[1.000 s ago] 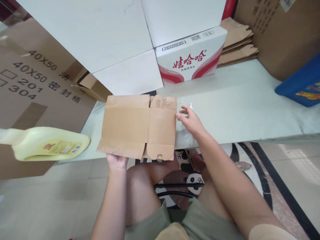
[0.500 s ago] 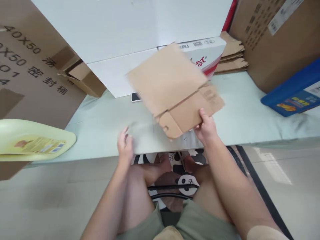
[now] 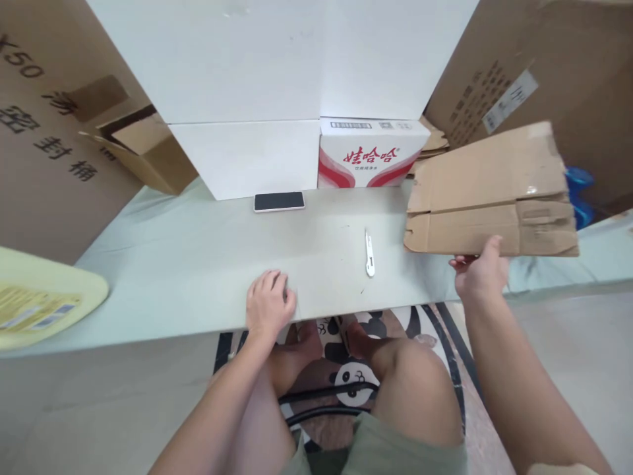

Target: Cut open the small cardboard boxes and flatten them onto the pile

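Note:
My right hand (image 3: 482, 269) grips the lower edge of a flattened brown cardboard box (image 3: 487, 188), thumb on top and fingers beneath, over the right part of the table. The cardboard partly hides a blue object (image 3: 579, 198) behind it. My left hand (image 3: 270, 300) rests near the table's front edge with its fingers curled; I cannot make out anything in it. Between my hands a small white knife (image 3: 370, 256) with a thin blade lies on the table.
A phone (image 3: 279, 201) lies before white boxes (image 3: 247, 158) and a red-and-white printed box (image 3: 368, 158). Large cartons (image 3: 30, 165) flank the table (image 3: 198, 264), with a small open box (image 3: 158, 155) at the left. A pale yellow-green bottle (image 3: 54, 297) is at the left edge.
My right hand has carried the flattened cardboard to the right, away from the middle. My left hand has come down to the table with its fingers curled in. The knife and the whole phone now show.

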